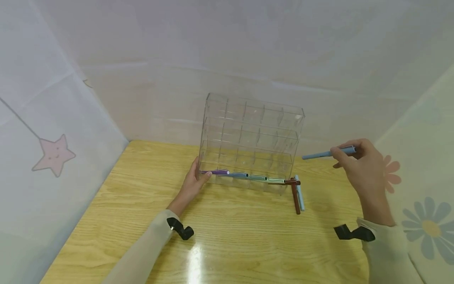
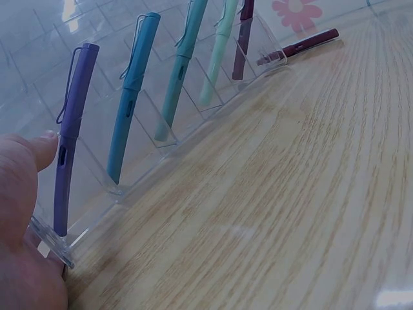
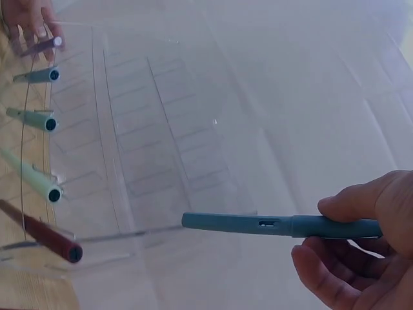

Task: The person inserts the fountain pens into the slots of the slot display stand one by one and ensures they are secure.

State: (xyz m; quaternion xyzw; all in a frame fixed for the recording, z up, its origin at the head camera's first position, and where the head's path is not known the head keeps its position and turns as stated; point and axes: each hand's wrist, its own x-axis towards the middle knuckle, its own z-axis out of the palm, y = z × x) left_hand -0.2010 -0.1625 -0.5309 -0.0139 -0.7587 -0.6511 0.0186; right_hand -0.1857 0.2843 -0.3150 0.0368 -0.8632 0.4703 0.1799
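Note:
A clear acrylic pen rack (image 1: 248, 134) with stepped rows of compartments stands on the table. My left hand (image 1: 191, 185) grips its lower left side, thumb in front beside the purple pen (image 2: 76, 129). Along the front row lean the purple pen, a blue pen (image 2: 133, 97), a teal pen (image 2: 177, 90), a mint green pen (image 2: 217, 55) and a dark red pen (image 3: 55, 239). Off to the right of the rack, my right hand (image 1: 365, 167) pinches a blue capped pen (image 3: 258, 224) between thumb and fingers, held above the table and nearly level.
Another dark red pen (image 1: 296, 201) and a light blue pen (image 1: 300, 199) lie side by side at the rack's right front corner. The wooden table (image 1: 248, 240) meets pale cloth walls (image 1: 177, 79) at the back and sides.

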